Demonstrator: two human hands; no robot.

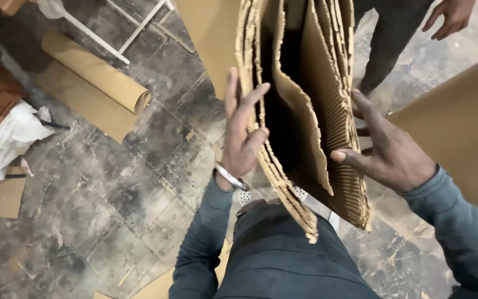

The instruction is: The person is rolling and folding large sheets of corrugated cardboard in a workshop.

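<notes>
Your left hand [243, 133] presses flat against the outer left face of a stack of corrugated cardboard sheets [305, 111], fingers spread wide and thumb hooked over the near edge; it closes around nothing and serves as a brace so the sheets stay on edge. Your right hand [388, 152] reaches in from the opposite side, thumb laid across the fluted face of the right-hand sheets and fingers going behind them, a partial grip on that outer group. Held this way, the stack stands vertically in front of your torso, above your lap, with the two hands pulling its sides apart and leaving a dark gap in the middle where the inner sheets can be seen. An exact sheet count is not possible, because the ragged edges overlap; several layers show on each side of the gap. One metal bracelet [230, 177] sits on your left wrist. One roll of brown paper [98, 72] lies on the stained floor [112, 188] to your left, partly unrolled, well apart from the stack. One large flat brown board [460, 127] stands just beside your right hand. One other person's hand [450, 16] hangs at the upper right, clear of the cardboard.
</notes>
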